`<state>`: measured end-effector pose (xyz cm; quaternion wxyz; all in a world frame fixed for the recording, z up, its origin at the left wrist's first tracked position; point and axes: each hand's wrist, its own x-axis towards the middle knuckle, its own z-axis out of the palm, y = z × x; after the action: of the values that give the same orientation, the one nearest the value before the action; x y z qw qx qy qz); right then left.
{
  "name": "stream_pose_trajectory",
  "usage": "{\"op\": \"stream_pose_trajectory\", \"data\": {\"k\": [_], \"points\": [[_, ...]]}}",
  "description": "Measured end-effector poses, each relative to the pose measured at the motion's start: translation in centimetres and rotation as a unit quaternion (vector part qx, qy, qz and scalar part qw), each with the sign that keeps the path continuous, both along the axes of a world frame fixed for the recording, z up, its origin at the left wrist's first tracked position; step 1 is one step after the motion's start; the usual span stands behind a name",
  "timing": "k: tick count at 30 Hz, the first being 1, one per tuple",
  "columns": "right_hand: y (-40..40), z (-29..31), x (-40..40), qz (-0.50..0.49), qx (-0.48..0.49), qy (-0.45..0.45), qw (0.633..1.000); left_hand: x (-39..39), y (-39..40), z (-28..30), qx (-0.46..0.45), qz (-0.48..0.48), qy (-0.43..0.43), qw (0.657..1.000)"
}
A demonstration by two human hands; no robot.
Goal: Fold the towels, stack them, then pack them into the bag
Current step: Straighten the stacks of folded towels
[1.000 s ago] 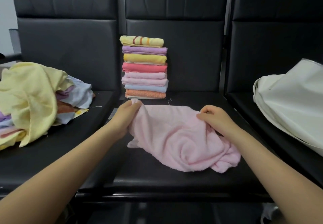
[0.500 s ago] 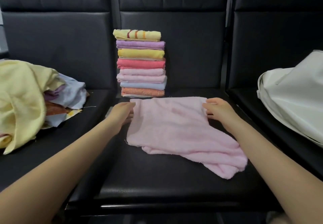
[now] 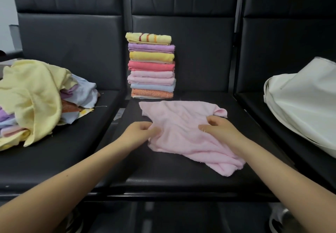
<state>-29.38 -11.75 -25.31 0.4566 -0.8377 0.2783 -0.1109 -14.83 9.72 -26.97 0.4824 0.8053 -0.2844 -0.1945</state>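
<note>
Head view. Three black padded seats point(image 3: 181, 169) side by side, backrests behind.

Middle seat: pink towel point(image 3: 183, 132) lies unfolded and rumpled on the cushion, far edge roughly straight, its far right corner curled over at 1 o'clock, its near right corner bunched and trailing toward 5 o'clock.

Left hand point(image 3: 141, 132) at the towel's left edge, fingers curled, pinching a gathered bit of the cloth. Right hand point(image 3: 218, 130) on top of the towel toward its right side, fingers bent with tips pressing into the fabric; whether it pinches cloth or only presses, cannot tell. Both forearms bare, reaching in from the bottom corners.

At 12 o'clock from the pink towel, just beyond its far edge and against the backrest: stack of folded towels point(image 3: 151, 67), upright and fairly square. Top to bottom: yellow with red and orange stripes, purple, yellow, coral red, two pale pink, light blue, orange, with a thin pale layer showing under the orange one.

Left seat, 9 o'clock: heap of unfolded towels point(image 3: 36, 96), a big pale yellow one draped over the top, bits of purple, light blue, orange and pink showing beneath.

Right seat, 3 o'clock: white bag point(image 3: 301, 103), lying slumped, well apart from the pink towel
</note>
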Motion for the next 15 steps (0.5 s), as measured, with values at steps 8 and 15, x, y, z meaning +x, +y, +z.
{"op": "stream_pose_trajectory", "data": {"k": [8,15], "points": [[-0.2,1.5,0.0,-0.100,0.130,-0.154,0.974,0.7,-1.0,2.8,-0.226,0.051,0.121,0.965],[-1.5,4.8,-0.2,-0.044,0.400,-0.279,0.872,3.1,-3.1,5.4,-0.376,0.148,0.320,0.857]]}}
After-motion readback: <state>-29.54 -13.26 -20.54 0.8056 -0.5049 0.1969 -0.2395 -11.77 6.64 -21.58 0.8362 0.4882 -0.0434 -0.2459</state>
